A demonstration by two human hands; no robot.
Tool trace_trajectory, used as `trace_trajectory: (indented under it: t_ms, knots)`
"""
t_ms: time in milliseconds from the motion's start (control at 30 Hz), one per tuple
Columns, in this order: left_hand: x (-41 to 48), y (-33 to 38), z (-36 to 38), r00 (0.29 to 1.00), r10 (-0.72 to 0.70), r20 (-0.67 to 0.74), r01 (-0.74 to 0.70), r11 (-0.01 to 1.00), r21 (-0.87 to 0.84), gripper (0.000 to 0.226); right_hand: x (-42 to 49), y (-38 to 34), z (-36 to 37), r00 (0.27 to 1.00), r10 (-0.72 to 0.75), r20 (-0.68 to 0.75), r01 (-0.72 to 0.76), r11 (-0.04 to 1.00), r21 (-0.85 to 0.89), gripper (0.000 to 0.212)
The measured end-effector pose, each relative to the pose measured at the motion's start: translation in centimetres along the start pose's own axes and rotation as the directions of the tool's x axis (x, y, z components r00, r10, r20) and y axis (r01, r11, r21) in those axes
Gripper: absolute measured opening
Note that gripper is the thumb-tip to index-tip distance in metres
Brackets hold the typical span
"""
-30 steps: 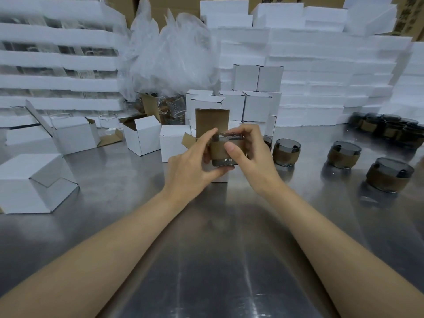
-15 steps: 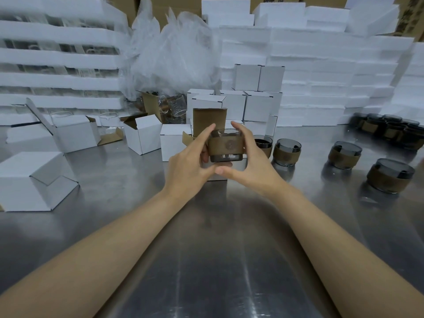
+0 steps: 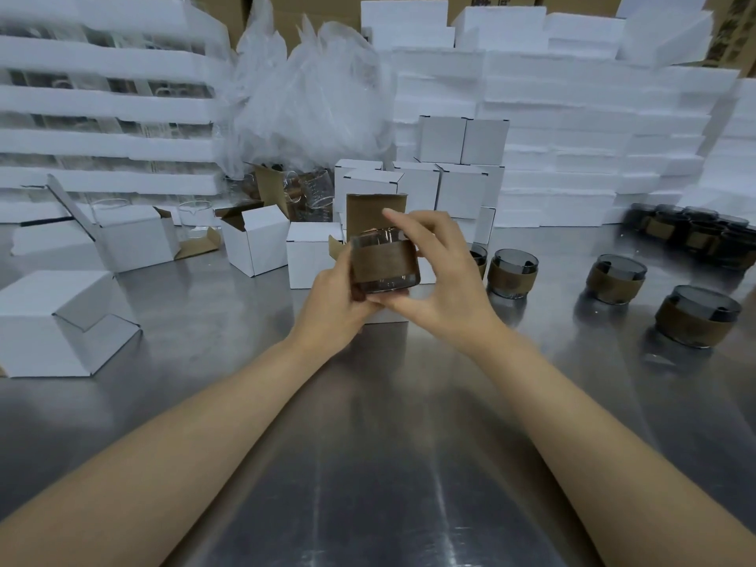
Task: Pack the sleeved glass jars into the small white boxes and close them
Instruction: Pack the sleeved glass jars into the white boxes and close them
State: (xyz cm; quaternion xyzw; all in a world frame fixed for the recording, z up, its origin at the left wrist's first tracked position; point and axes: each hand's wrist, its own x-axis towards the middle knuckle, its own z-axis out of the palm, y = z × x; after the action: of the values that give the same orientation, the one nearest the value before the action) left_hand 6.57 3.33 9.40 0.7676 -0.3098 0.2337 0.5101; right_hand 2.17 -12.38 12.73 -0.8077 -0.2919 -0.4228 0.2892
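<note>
Both hands grip one smoked glass jar with brown sleeve [image 3: 384, 263] at frame centre: left hand [image 3: 335, 296] underneath, right hand [image 3: 446, 280] pinching it, above steel tabletop [image 3: 368, 444].

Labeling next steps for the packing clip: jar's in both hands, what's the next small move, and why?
Probably lower the jar into the open box just behind and under it. The left hand and right hand both hold the jar upright, the box's lid stands up out of the way, and the jar is not yet inside.
</note>
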Motion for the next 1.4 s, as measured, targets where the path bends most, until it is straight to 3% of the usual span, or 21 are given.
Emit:
trace_trajectory:
  t_ms: [100, 267, 500, 733, 967, 1100, 1300, 1400]
  knots:
    - [-0.1, 0.1, 0.2, 0.999, -0.044, -0.009, 0.044, 0.998, -0.049, 0.031, 0.5, -0.8, 0.0, 0.998, -0.062, -0.008, 0.061, 0.994, -0.089, 0.076]
    - [0.0, 0.2, 0.2, 0.999, -0.041, -0.017, 0.04, 0.998, -0.04, 0.029, 0.5, -1.3, -0.2, 0.999, -0.041, 0.019, 0.043, 0.996, -0.081, 0.076]
    - [-0.3, 0.8, 0.1, 1.0, -0.003, -0.013, 0.002, 0.991, -0.135, 0.058, 0.2, -0.1, -0.5, 0.995, 0.098, 0.035, -0.101, 0.986, 0.131, 0.082]
    - [-0.5, 0.7, 0.2, 1.0, 0.014, -0.01, -0.015, 0.993, -0.12, 0.073, -0.7, 2.0, -1.0, 0.958, 0.253, 0.134, -0.26, 0.965, 0.039, 0.081]
    - [-0.3, 0.4, 0.4, 1.0, -0.004, 0.003, 0.004, 0.995, -0.097, 0.077, -1.0, 2.5, -1.0, 0.981, 0.169, 0.091, -0.168, 0.986, -0.024, 0.092]
    - [-0.2, 0.3, 0.4, 0.999, 0.004, -0.032, -0.006, 0.997, -0.073, 0.076, -0.9, 2.2, -1.2, 0.996, 0.056, 0.063, -0.048, 0.992, -0.118, 0.073]
    - [-0.5, 0.7, 0.3, 0.997, 0.048, -0.066, -0.056, 0.992, -0.111, 0.076, -0.9, 2.0, -1.2, 0.982, 0.187, -0.016, -0.186, 0.981, 0.053, 0.064]
    - [-0.4, 0.9, 0.1, 0.996, 0.067, -0.063, -0.073, 0.992, -0.106, 0.072, -1.0, 2.1, -1.3, 0.966, 0.247, 0.074, -0.255, 0.957, 0.139, 0.065]
